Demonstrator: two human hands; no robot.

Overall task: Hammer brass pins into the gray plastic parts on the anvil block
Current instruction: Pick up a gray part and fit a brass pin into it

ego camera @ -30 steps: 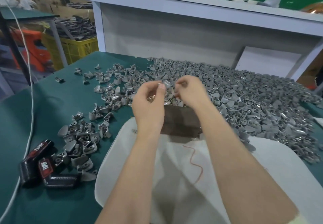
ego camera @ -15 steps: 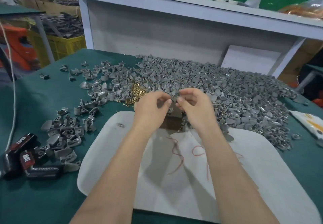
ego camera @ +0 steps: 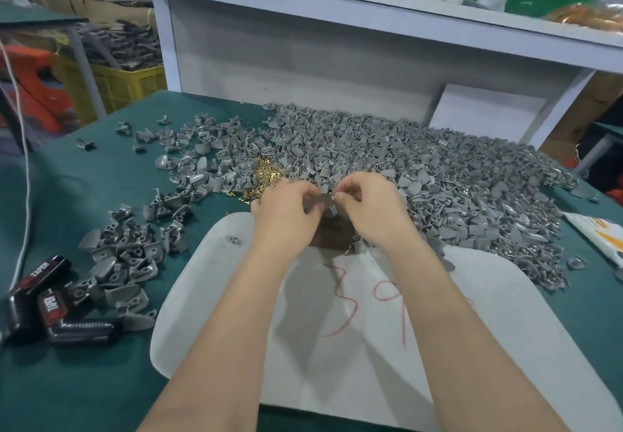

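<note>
Both hands meet above the far edge of the white board (ego camera: 505,330). Left hand (ego camera: 286,211) has its fingers curled and pinches a single gray part (ego camera: 318,199); right hand (ego camera: 371,209), fingers also curled, pinches the same part from the other side. Can't tell if a pin is between the right fingertips. The part is in the air just above the dark anvil block (ego camera: 328,236), which is partly hidden by the wrists. Loose brass pins (ego camera: 266,175) lie just behind the left hand. A big heap of gray parts (ego camera: 455,179) covers the green worktop (ego camera: 84,381) at the back and right, with a smaller pile (ego camera: 124,259) on the left. A black tool with red labels (ego camera: 50,310) lies at the left edge. There are red scribbles on the board.
</note>
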